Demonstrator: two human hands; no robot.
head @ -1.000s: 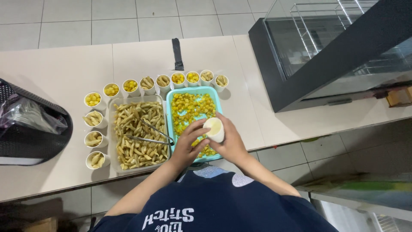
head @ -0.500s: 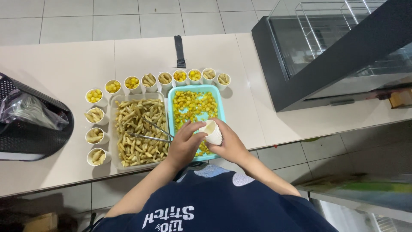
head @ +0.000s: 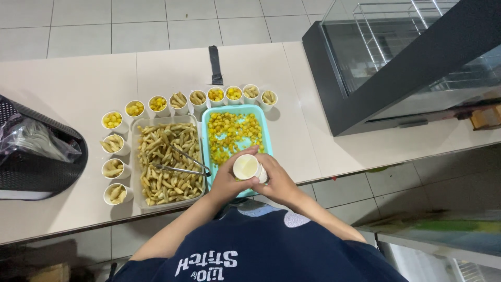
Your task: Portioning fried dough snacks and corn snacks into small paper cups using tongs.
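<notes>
White paper cup, empty as far as showing, sitting between both hands over the near end of the teal tray. Left hand closing around its near side, right hand wrapping the other side, both gripping. Likely handling light and thin-walled, denting under a hard squeeze; best taking hold around the middle of the wall, clear of the rim. Lying beyond: yellow corn-like pieces in the tray, a clear tray of pale fries with metal tongs resting across. Standing farther off: filled small cups lining the trays, a black handle, a dark glass cabinet. Hiding the cup's base behind fingers; cutting off the black basket at the left edge.
</notes>
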